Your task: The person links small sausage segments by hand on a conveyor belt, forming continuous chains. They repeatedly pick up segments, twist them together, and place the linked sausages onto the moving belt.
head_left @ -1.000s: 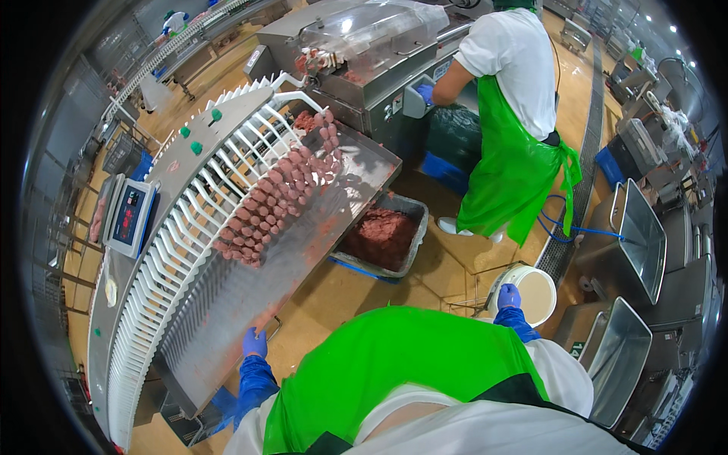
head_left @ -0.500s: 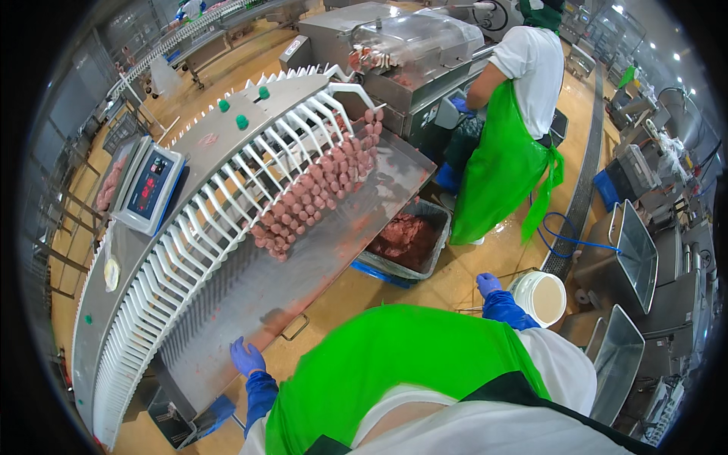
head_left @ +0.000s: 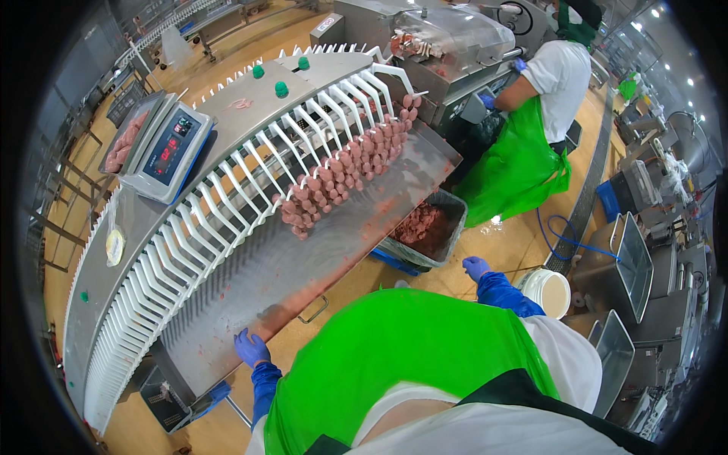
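My left hand [head_left: 251, 347], in a blue glove, is beside the near edge of the long steel tray [head_left: 243, 318]; its fingers are apart and hold nothing. Over the floor to the right hovers my right hand [head_left: 476, 267], also gloved, with loosely bent fingers and nothing in them. It is nearest to a white bucket [head_left: 547, 294] and a lined bin of raw meat [head_left: 417, 225]. Linked sausages [head_left: 345, 168] hang in loops from the far part of a curved row of white hooks [head_left: 220, 201] above the tray.
A digital scale [head_left: 173, 154] stands on the steel conveyor top [head_left: 227, 114], beside meat in a container [head_left: 129, 142]. A co-worker in a green apron [head_left: 516, 159] works at a steel machine [head_left: 447, 57]. Steel carts [head_left: 626, 262] and a blue hose [head_left: 557, 227] lie to the right.
The view has shifted, so the conveyor and sausages appear further right and higher. My right hand's fingers look more extended. The co-worker has one arm further forward at the machine.
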